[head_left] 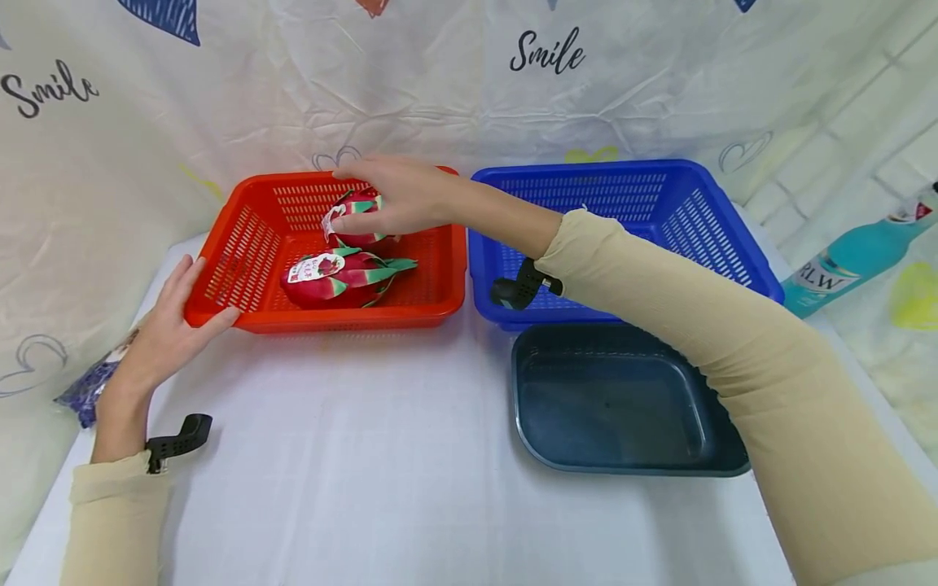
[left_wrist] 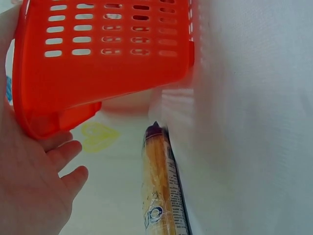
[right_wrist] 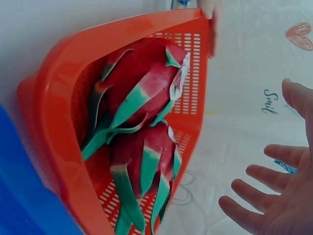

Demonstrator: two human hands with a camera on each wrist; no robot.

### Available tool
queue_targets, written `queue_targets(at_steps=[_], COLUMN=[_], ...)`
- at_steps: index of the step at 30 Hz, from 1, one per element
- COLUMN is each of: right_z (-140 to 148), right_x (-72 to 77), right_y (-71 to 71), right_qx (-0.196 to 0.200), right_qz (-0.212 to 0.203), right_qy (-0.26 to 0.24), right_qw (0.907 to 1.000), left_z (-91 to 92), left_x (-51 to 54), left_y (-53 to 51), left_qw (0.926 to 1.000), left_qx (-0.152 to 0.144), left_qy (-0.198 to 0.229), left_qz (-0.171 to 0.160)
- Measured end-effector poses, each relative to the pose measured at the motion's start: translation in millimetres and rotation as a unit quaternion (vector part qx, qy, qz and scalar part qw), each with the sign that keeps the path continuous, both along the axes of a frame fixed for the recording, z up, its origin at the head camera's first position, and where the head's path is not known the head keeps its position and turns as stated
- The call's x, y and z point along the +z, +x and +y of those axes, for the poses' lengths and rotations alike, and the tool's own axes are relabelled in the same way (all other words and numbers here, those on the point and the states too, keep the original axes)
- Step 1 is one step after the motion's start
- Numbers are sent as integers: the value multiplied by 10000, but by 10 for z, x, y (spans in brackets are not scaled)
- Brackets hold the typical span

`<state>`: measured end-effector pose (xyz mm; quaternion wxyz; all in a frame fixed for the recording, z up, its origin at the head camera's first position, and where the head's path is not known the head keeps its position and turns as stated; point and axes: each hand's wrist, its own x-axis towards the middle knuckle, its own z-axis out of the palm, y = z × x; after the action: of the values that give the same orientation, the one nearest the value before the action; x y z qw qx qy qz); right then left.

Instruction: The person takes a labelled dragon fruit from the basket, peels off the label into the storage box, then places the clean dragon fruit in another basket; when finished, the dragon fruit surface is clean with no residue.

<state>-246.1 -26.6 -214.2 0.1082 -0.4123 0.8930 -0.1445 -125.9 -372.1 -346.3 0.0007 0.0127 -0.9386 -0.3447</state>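
fruits [head_left: 340,285] in basket [head_left: 352,321], below right hand [head_left: 403,195]

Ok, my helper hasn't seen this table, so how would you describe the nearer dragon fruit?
On the white table, find the red basket, left of the blue basket. Inside, it is the front dragon fruit, beside the near wall. In the head view it shows uncovered, while its neighbour behind is partly hidden by the right hand.
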Motion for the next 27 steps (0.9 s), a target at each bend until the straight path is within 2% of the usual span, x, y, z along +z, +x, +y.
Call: queue_targets(at_steps=[10,17,23,27], right_z=[-99,-122,-231,-286], right_x=[-84,-174,-240,-244], right_y=[-93,-173,-212,-237], right_qx=[238,320,424,464], right_qz=[-303,-703,-832,-784], right_qy=[-368,-604,-735,-640], right_qw=[9986,9952,9929,9938], left_z=[-9,-11,-57,-48], left_x=[0,-10,12,-21], left_y=[-5,-27,9,-15], left_qw=[10000,10000,9998,10000], left_qx=[1,-31,29,-21], left_qy=[-95,-25,-171,-53], left_qz=[-28,-16,-2,60])
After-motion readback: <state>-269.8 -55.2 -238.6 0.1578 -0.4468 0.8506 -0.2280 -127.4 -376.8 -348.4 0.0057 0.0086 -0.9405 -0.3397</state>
